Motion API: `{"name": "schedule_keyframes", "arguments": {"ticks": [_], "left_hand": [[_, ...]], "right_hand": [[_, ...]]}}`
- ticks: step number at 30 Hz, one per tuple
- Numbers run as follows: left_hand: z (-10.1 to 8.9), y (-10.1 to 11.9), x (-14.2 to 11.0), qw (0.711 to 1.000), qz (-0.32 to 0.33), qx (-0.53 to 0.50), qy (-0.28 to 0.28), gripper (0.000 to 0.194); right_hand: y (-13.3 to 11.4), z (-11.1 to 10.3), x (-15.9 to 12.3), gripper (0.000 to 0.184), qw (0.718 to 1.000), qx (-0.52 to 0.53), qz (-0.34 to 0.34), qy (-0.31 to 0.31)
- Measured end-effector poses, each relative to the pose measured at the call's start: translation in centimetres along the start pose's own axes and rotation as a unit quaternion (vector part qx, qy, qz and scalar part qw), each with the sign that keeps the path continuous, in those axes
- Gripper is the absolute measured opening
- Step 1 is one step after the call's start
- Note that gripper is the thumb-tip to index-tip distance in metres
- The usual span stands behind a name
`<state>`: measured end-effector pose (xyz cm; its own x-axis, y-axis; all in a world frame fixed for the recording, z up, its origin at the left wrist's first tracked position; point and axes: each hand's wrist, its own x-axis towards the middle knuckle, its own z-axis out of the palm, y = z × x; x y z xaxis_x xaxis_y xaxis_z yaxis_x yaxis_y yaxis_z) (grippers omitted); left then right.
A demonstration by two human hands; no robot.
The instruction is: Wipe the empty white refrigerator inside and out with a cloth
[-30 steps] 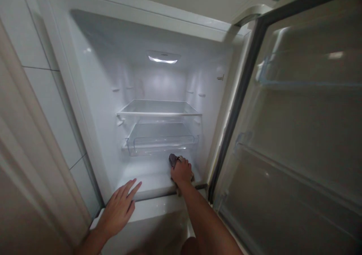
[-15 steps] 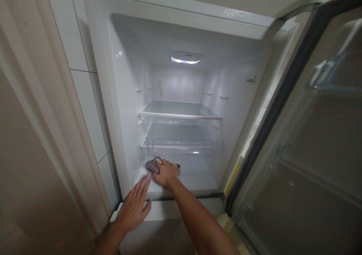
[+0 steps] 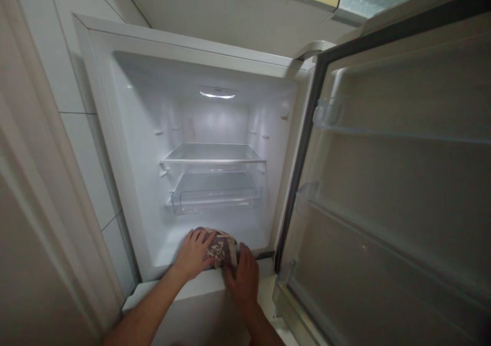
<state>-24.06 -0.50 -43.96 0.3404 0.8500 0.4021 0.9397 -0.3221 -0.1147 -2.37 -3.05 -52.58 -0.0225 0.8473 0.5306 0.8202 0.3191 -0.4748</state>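
Observation:
A brown and cream patterned cloth [image 3: 223, 247] is bunched at the front of the fridge floor, between my two hands. My left hand [image 3: 195, 254] grips its left end, fingers over the top and thumb on the near side. At the cloth's right end, my right hand [image 3: 244, 279] has its fingers bent around the edge. The fridge [image 3: 130, 182] stands open, with a lit lamp [image 3: 217, 94] at its ceiling. The cloth and hands hide part of the floor's front lip.
Above the hands are a glass shelf [image 3: 215, 154] and a lower shelf with a clear plastic front [image 3: 217, 200]. The fridge door [image 3: 383, 182], with clear racks, swings out on the right. A pale door frame [image 3: 49, 146] and tiled wall [image 3: 82, 151] flank the left.
My left hand has moved onto the cloth. My right hand has shifted to the cloth's right end, and the cloth is nearer the front. The view has turned right, showing more door.

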Motion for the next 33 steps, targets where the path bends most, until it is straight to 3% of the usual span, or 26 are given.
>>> {"name": "schedule_keyframes", "arguments": {"ticks": [4,8,12,16,20,22,28,30,33], "left_hand": [[-0.2,3.2,5.1,0.998,-0.058,-0.003,-0.037,0.042],[0.5,7.6,8.9,0.994,-0.073,-0.022,-0.073,0.042],[0.9,12.0,11.5,0.995,-0.023,-0.056,-0.080,0.047],[0.6,13.8,11.6,0.991,0.039,-0.089,-0.089,0.056],[-0.1,12.1,8.7,0.981,0.109,-0.114,-0.115,0.067],[-0.7,10.4,6.7,0.981,0.098,-0.113,-0.126,0.071],[-4.1,4.2,-0.7,0.983,-0.088,-0.093,-0.129,0.059],[-5.7,2.3,-3.3,0.973,-0.167,-0.099,-0.127,0.056],[-8.8,-0.1,-6.1,0.945,-0.273,-0.139,-0.114,0.037]], "right_hand": [[3.3,1.0,-3.5,0.069,0.997,-0.046,-0.047,0.047],[5.3,3.5,-6.6,0.085,0.992,-0.039,-0.083,0.089],[6.7,6.1,-9.0,0.088,0.993,-0.032,-0.077,0.083],[5.7,6.9,-9.6,0.085,0.994,-0.023,-0.045,0.099],[4.6,5.5,-9.3,0.079,0.990,-0.025,-0.062,0.124],[4.7,4.2,-8.9,0.077,0.988,-0.031,-0.090,0.118],[4.9,1.2,-8.1,0.064,0.981,-0.066,-0.159,0.093],[4.6,0.9,-8.1,0.059,0.979,-0.076,-0.161,0.095],[3.9,0.8,-8.0,0.052,0.982,-0.080,-0.145,0.087]]}}
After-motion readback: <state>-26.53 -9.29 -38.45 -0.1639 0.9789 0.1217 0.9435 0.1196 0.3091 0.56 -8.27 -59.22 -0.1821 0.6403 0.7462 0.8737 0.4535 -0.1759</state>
